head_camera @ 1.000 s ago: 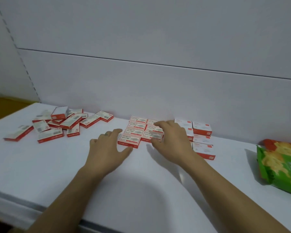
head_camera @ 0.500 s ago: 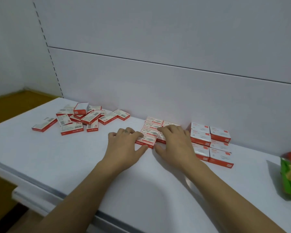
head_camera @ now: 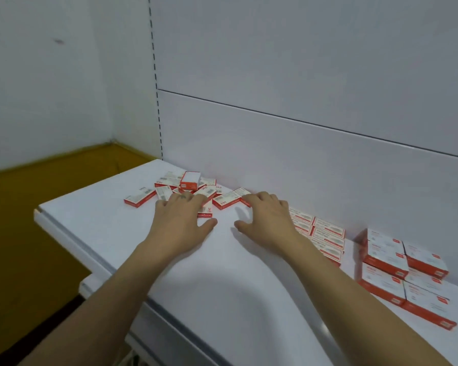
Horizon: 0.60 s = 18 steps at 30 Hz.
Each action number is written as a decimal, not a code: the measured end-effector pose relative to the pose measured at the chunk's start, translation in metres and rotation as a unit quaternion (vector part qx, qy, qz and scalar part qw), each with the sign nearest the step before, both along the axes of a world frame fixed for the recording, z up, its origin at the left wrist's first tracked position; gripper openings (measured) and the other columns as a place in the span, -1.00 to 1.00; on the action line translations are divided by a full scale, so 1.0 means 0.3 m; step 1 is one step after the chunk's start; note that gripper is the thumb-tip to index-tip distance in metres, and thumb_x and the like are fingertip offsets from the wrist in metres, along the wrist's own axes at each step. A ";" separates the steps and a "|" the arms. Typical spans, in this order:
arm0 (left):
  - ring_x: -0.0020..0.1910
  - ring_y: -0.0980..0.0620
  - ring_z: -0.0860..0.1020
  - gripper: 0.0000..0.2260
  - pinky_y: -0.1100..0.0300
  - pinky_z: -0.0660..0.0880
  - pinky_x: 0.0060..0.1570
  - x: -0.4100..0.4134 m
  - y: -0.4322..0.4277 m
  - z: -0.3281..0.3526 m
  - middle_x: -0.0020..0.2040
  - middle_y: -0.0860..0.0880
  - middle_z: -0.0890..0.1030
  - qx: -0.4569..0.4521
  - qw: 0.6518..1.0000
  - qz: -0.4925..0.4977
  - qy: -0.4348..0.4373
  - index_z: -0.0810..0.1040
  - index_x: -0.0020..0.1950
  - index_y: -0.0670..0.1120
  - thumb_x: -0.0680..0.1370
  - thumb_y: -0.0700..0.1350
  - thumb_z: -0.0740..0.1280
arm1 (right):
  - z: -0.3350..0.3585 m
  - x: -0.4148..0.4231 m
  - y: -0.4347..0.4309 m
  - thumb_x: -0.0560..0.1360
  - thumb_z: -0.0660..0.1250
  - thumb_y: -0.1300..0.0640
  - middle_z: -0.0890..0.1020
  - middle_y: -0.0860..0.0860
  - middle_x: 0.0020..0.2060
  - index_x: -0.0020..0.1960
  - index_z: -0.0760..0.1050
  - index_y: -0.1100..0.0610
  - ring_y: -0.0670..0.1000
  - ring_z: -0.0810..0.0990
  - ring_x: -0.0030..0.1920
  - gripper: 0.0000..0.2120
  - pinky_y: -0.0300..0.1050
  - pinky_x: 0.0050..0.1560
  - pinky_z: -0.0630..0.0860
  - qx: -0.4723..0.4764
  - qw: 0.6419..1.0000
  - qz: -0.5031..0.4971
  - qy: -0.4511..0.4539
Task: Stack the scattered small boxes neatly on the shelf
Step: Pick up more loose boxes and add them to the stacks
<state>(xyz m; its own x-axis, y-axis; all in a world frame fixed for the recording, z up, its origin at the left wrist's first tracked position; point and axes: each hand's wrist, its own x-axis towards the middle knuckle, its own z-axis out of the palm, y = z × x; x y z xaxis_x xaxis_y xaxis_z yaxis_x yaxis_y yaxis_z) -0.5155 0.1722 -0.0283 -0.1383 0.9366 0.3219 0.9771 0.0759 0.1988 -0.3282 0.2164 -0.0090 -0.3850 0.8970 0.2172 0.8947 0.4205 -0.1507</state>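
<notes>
Here, the scattered small boxes (head_camera: pixel 196 190) lie in a loose red-and-white heap on the white shelf (head_camera: pixel 95 220), one box perched on top. The left hand (head_camera: pixel 180 220) lies spread and flat over the heap's near edge, gripping nothing. The right hand (head_camera: pixel 267 217), fingers loosely bent and apart, touches the box at the heap's right edge without closing on it. Right of the heap sits a flat block of sorted boxes (head_camera: pixel 325 236), and further right taller stacks (head_camera: pixel 402 268). The step in hand looks like gathering from the heap; the next move calls for a firm pinch on a box and a carry rightwards to the sorted block
</notes>
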 end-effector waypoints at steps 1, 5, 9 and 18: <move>0.42 -0.06 0.29 -0.42 -0.16 0.20 0.36 -0.039 -0.004 0.002 0.45 0.03 0.36 -0.002 1.000 0.016 0.002 0.29 0.44 0.17 0.47 0.36 0.18 | -0.001 -0.043 0.018 0.47 0.28 -0.19 0.39 0.05 0.37 0.45 0.27 -0.02 0.10 0.32 0.35 -0.40 0.08 0.34 0.19 -0.010 1.000 0.010 -0.005; 0.39 -0.06 0.31 -0.43 -0.15 0.22 0.34 -0.186 -0.025 0.008 0.43 0.02 0.37 -0.004 0.998 0.060 0.004 0.29 0.43 0.14 0.48 0.35 0.17 | -0.003 -0.212 0.090 0.44 0.30 -0.24 0.43 0.07 0.31 0.42 0.31 0.00 0.13 0.38 0.31 -0.38 0.11 0.31 0.25 -0.036 0.999 0.036 -0.010; 0.36 -0.04 0.33 -0.43 -0.12 0.23 0.32 -0.286 -0.036 0.008 0.41 0.03 0.39 -0.001 0.997 0.072 -0.007 0.28 0.43 0.13 0.48 0.35 0.17 | 0.006 -0.371 0.164 0.43 0.31 -0.23 0.45 0.10 0.26 0.40 0.30 0.00 0.15 0.42 0.25 -0.38 0.11 0.23 0.33 -0.076 0.996 0.021 0.028; 0.39 -0.01 0.31 -0.46 -0.11 0.21 0.36 -0.409 0.061 0.036 0.43 0.06 0.36 -0.010 0.998 0.056 -0.028 0.26 0.44 0.17 0.50 0.31 0.18 | -0.009 -0.583 0.270 0.42 0.25 -0.30 0.58 0.05 0.01 0.13 0.41 0.06 0.11 0.52 0.03 -0.51 0.04 0.06 0.33 0.009 0.997 -0.077 0.021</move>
<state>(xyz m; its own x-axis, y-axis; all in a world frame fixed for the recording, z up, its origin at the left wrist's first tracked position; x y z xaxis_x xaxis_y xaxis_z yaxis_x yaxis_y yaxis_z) -0.6382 0.1906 -0.0175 -0.2606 0.9204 0.2914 0.9493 0.1893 0.2508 -0.5032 0.2973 -0.0116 -0.2325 0.9408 0.2466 0.9419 0.2810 -0.1842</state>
